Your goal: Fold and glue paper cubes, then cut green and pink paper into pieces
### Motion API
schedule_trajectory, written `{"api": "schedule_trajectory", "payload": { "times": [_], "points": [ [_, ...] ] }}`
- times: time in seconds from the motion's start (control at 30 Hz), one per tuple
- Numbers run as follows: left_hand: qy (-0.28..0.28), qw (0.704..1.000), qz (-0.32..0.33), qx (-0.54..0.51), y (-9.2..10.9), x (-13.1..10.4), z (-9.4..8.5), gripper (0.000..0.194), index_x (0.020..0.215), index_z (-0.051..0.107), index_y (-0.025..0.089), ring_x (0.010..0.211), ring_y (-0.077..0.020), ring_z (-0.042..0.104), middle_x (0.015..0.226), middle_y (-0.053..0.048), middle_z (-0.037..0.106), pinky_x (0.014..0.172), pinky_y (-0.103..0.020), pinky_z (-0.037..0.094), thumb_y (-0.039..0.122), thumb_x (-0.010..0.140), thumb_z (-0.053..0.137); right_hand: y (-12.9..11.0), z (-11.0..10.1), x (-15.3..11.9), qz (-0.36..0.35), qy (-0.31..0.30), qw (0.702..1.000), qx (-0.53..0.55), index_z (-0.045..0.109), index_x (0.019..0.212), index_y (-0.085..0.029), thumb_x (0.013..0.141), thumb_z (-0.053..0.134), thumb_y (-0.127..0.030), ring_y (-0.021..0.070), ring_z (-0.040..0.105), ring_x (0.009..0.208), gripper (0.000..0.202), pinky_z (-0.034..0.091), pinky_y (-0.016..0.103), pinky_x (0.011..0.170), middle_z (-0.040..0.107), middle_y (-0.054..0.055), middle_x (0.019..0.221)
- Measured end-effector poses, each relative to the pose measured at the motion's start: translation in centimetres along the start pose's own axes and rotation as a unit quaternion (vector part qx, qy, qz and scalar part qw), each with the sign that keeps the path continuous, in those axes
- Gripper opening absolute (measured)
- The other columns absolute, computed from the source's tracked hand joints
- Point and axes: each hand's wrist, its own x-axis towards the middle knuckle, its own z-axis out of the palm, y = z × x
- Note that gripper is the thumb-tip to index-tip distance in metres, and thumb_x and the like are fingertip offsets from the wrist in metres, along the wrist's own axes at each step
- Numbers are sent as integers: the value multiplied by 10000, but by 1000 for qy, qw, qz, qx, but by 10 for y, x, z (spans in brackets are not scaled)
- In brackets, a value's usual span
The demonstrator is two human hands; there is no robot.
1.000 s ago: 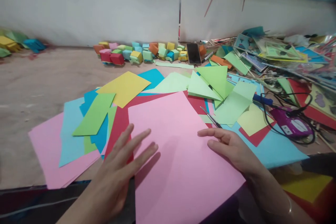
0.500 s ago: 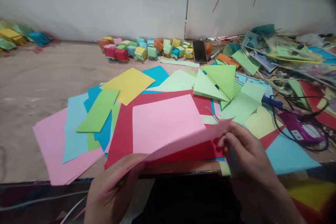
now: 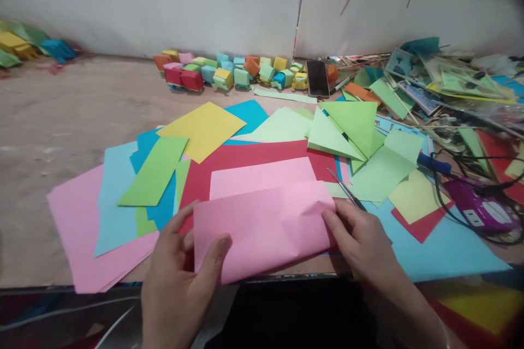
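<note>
A pink paper sheet (image 3: 262,229) is held near the table's front edge, its broad face tilted toward me and a crease showing on its right part. My left hand (image 3: 184,267) is closed on its left end, thumb on the near face. At the right end, my right hand (image 3: 360,237) pinches the same sheet between thumb and fingers. Partly covered behind it lies another pink piece (image 3: 262,174), on top of red paper (image 3: 245,154). Scissors (image 3: 346,188) lie just beyond my right hand, their blades pointing away to the left.
Colored sheets spread around, with yellow paper (image 3: 204,131) and light blue paper (image 3: 438,245) among them. Small folded paper boxes (image 3: 192,80) line the back beside a phone (image 3: 317,78). On the right are a purple power adapter (image 3: 483,207) with black cable and a cluttered heap (image 3: 434,76).
The held pink sheet has turned from nearly edge-on to face me, now covering much of the pink piece behind. My right hand has shifted slightly left, and the view has moved a little.
</note>
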Motion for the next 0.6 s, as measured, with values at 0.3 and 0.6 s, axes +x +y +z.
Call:
{"api": "schedule_trajectory", "payload": {
  "times": [0.3, 0.6],
  "points": [
    [-103, 979, 142, 100, -32, 9, -18, 292, 1080, 691, 322, 803, -195, 702, 973, -18, 702, 683, -308, 597, 465, 827, 665, 5, 15, -3, 20, 92, 995, -38, 546, 1323, -122, 937, 492, -304, 192, 660, 656, 430, 524, 309, 629, 694, 24, 723],
    [-71, 946, 256, 187, -36, 16, -16, 253, 1093, 707, 278, 872, -186, 715, 1090, -38, 680, 691, -271, 604, 398, 900, 597, 6, 14, -16, -117, 108, 987, -16, 686, 1148, -205, 946, 534, -194, 190, 679, 912, 253, 574, 294, 753, 676, 87, 1017]
  ]
}}
